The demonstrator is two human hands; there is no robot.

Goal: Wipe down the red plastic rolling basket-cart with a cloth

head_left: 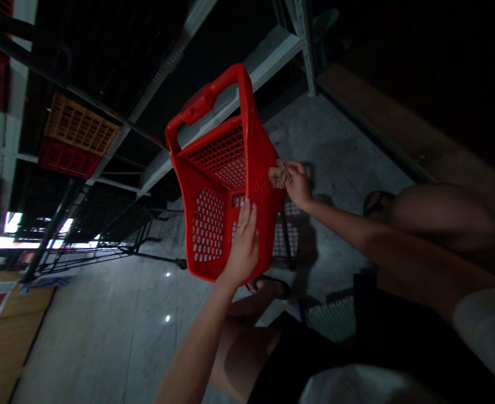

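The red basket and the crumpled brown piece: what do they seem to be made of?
The red perforated basket looks like moulded plastic with a slightly glossy finish; its even holes and smooth rounded rim suggest this. The small crumpled brown piece, between the right hand's fingers, may be paper or card, from its creases, but the dim light leaves this open.

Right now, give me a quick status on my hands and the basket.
Left hand gripping red basket. Right hand pinching crumpled tan scrap at basket's edge. Metal shelving behind.
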